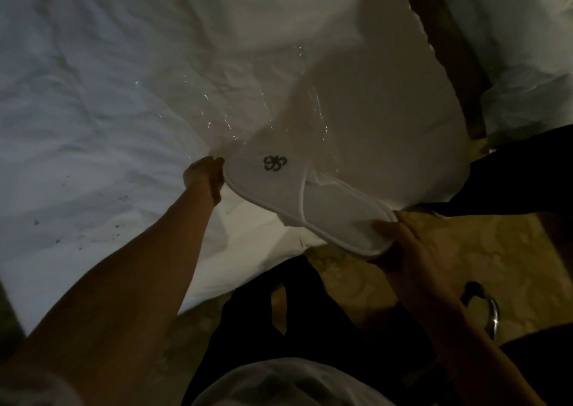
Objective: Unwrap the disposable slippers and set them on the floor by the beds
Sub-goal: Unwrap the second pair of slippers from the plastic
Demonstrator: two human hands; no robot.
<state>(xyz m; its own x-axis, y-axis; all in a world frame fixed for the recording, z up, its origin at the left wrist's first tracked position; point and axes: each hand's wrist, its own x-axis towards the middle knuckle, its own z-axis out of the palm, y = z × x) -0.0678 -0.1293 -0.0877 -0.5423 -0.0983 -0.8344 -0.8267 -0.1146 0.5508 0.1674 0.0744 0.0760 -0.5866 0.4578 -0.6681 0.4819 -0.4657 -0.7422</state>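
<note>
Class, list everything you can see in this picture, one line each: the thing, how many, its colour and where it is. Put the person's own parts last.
Disposable slippers: a stacked pair as far as can be told, white with a dark logo, held over the bed edge, centre.
Plastic wrapper: one, clear, stretched from the slippers' toe end up over the bed.
Bed: one, white wrinkled sheet, left and top.
Second bed: one, white, top right.
Floor: patterned, yellowish, lower right.
Dark object with a shiny part: one, on the floor, right; cannot tell what.
Left hand: grip on the wrapper at the toe end.
Right hand: grip on the slippers' heel end.
</note>
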